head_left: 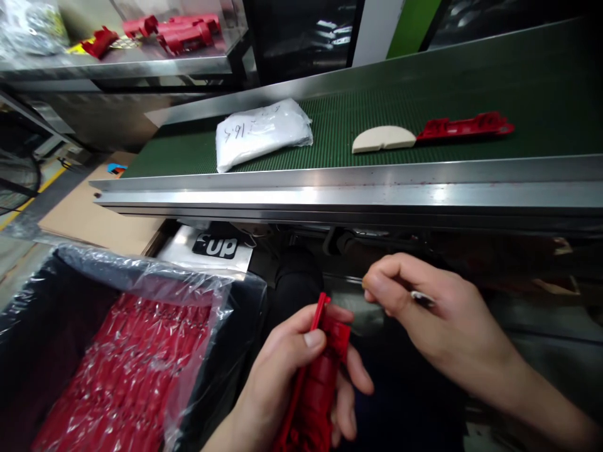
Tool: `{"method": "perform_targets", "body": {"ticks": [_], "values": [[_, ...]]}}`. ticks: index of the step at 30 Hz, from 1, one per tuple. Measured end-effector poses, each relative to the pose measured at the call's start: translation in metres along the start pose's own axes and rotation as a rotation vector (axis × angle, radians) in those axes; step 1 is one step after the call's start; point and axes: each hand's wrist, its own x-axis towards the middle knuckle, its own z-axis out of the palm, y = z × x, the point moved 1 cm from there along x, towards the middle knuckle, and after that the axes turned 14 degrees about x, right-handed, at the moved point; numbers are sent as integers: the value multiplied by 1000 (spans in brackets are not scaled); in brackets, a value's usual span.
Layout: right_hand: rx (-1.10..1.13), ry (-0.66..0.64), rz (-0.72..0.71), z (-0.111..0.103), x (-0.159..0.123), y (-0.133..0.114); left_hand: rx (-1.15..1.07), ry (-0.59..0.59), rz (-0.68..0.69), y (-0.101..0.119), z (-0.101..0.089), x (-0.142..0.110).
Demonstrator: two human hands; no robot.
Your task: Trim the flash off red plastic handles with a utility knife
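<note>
My left hand (287,364) is wrapped round a red plastic molded part (325,376), thumb along its edge, its hollow side facing up. To the right of it, my right hand (424,307) is closed in a pinch, apart from the red part. A small tool with a pale, shiny end (423,298) shows between its fingers; most of it is hidden, so its kind cannot be made out. On the green conveyor belt (330,119) beyond my hands lies another red part (466,127), its left end touching a cream half-round block (384,139).
A white plastic-wrapped packet (264,134) lies on the belt. The conveyor's metal rail (330,194) runs across in front of me. At lower left stands a dark bin (240,326) lined with clear plastic, holding many red parts. More red parts (188,34) rest on a metal shelf.
</note>
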Motion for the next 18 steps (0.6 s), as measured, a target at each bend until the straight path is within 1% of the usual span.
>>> {"method": "perform_targets", "body": {"ticks": [4,6,8,11,13,14,15,18], "values": [[-28,17,-55,2,-9,-3,114,80,23,10,0,2],[-16,-4,-78,6,-7,-10,190,114,11,13,2,2],[53,-45,-80,10,-1,-18,267,149,13,14,5,2],[188,-138,-21,14,9,-23,347,175,30,14,7,2],[275,-198,44,15,14,-20,378,176,37,15,8,2],[313,-200,76,14,15,-17,382,167,37,15,8,2],[344,-182,108,12,16,-13,374,154,38,15,8,2],[338,-36,159,4,17,-2,324,106,18,15,7,2]]}}
